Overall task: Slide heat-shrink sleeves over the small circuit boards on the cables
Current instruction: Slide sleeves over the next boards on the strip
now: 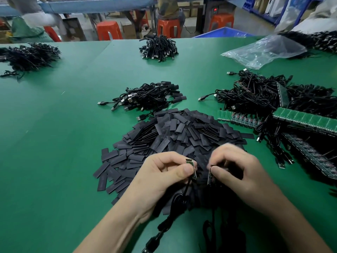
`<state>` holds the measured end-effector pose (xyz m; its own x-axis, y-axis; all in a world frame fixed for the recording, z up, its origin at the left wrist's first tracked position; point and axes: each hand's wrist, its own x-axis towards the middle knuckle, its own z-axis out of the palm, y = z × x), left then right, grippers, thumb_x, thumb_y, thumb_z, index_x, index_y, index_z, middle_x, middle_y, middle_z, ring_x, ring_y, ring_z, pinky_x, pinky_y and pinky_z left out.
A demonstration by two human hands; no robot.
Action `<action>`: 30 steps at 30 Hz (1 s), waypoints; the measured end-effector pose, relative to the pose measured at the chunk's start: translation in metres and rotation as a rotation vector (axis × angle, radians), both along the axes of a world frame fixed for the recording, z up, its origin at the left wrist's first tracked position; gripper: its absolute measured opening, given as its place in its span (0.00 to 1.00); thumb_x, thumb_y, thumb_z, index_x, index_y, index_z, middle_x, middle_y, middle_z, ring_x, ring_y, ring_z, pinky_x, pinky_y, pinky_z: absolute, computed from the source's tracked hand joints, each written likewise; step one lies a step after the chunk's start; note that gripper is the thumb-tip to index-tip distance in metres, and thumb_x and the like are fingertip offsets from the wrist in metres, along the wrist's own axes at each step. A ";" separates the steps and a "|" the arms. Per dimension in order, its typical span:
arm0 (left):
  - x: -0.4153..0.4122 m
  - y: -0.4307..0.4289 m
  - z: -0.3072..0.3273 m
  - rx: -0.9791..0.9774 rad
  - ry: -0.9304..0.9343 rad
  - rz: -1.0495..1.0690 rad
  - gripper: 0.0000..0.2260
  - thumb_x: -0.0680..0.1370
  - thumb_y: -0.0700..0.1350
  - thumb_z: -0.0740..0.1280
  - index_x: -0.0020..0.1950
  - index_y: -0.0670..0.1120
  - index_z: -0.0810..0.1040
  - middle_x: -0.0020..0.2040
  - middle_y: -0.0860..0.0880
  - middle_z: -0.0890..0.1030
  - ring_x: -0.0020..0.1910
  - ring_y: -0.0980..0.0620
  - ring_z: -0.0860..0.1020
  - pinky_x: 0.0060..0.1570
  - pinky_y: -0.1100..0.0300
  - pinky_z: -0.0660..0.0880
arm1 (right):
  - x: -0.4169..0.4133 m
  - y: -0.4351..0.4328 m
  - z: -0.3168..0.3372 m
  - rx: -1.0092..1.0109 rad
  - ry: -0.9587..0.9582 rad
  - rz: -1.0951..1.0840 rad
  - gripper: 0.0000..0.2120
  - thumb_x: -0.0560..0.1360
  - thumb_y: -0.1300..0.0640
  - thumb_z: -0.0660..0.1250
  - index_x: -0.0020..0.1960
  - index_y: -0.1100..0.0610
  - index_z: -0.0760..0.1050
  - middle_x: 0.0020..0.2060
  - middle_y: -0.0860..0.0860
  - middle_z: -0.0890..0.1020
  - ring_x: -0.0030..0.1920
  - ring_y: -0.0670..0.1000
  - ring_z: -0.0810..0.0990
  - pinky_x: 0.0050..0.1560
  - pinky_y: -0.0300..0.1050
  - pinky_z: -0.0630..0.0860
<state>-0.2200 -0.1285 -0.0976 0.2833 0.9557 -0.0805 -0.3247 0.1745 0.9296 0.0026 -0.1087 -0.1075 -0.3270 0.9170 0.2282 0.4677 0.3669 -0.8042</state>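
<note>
The left grip (pixel 164 172) pinches a small green circuit board (pixel 191 168) between thumb and forefinger, and its black cable (pixel 186 189) hangs down toward the desk (pixel 54 152). The right grip (pixel 242 172) pinches a second board (pixel 210 175), dark and blurred, near the first but not touching it. Both are held over a pile of flat black sleeves (pixel 173 132). Beyond the pile lies a bundle of cables (pixel 145 99). To the right are more cables (pixel 251 94) and strips of green boards (pixel 306 121).
</note>
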 end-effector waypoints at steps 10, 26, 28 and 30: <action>-0.002 0.007 -0.011 0.461 0.466 0.289 0.06 0.73 0.50 0.74 0.48 0.52 0.88 0.44 0.56 0.81 0.42 0.57 0.80 0.46 0.65 0.73 | -0.040 -0.021 -0.007 -0.019 0.199 0.099 0.13 0.80 0.45 0.65 0.45 0.51 0.83 0.43 0.49 0.85 0.45 0.52 0.84 0.47 0.52 0.78; -0.030 0.036 -0.031 0.460 1.338 0.570 0.09 0.75 0.55 0.75 0.53 0.55 0.86 0.48 0.58 0.80 0.49 0.54 0.78 0.50 0.52 0.77 | -0.015 -0.010 0.023 -0.603 1.142 0.075 0.16 0.82 0.50 0.56 0.38 0.54 0.69 0.27 0.46 0.63 0.22 0.42 0.61 0.17 0.34 0.59; -0.030 0.035 -0.031 0.503 1.301 0.588 0.08 0.74 0.53 0.76 0.52 0.54 0.87 0.47 0.59 0.82 0.48 0.55 0.78 0.51 0.51 0.77 | -0.005 -0.007 0.026 -0.567 1.179 0.058 0.17 0.83 0.49 0.55 0.39 0.53 0.69 0.27 0.45 0.64 0.21 0.41 0.61 0.16 0.34 0.58; -0.030 0.032 -0.030 0.574 1.231 0.597 0.08 0.75 0.51 0.76 0.52 0.53 0.87 0.49 0.59 0.83 0.50 0.56 0.80 0.53 0.50 0.77 | 0.002 -0.005 0.027 -0.499 1.157 0.004 0.17 0.83 0.48 0.55 0.38 0.53 0.69 0.26 0.45 0.64 0.20 0.42 0.60 0.17 0.34 0.57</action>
<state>-0.2501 -0.0966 -0.1275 -0.1172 0.8870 0.4467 0.8092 -0.1755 0.5607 0.0047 -0.1135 -0.0810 -0.1706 0.9853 0.0120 -0.6020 -0.0946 -0.7928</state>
